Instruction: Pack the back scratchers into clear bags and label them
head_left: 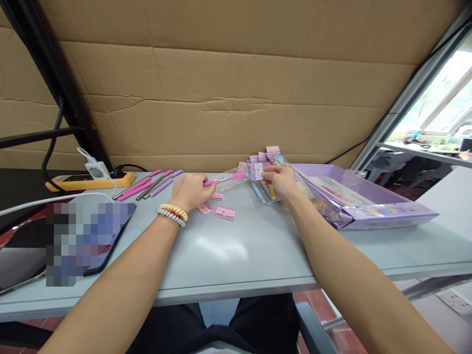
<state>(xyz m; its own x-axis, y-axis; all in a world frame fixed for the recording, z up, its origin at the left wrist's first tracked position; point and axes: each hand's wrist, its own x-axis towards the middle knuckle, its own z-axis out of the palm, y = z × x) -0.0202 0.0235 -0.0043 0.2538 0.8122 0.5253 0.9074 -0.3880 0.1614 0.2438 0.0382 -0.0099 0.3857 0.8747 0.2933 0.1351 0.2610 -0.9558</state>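
Note:
My left hand [193, 191] is closed around the handle of a pink back scratcher [211, 183]. Its hand-shaped pink head [238, 175] lies inside a clear plastic sleeve [230, 183]. To the right, my right hand [279, 181] pinches a small printed card [257, 171] at the sleeve's far end. Beneath and behind that hand lie several wrapped back scratchers [258, 191] with blue and yellow handles, partly covered by my fingers. Several loose pink cards [224, 213] rest on the table near my left wrist.
Several unwrapped pink and purple scratchers [142, 185] lie at the back left. Behind them sits a yellow power strip [94, 181] with a white charger [98, 170]. A phone [110, 241] is at left. A purple box [391, 216] stands open on the right. Cardboard [236, 83] walls the back.

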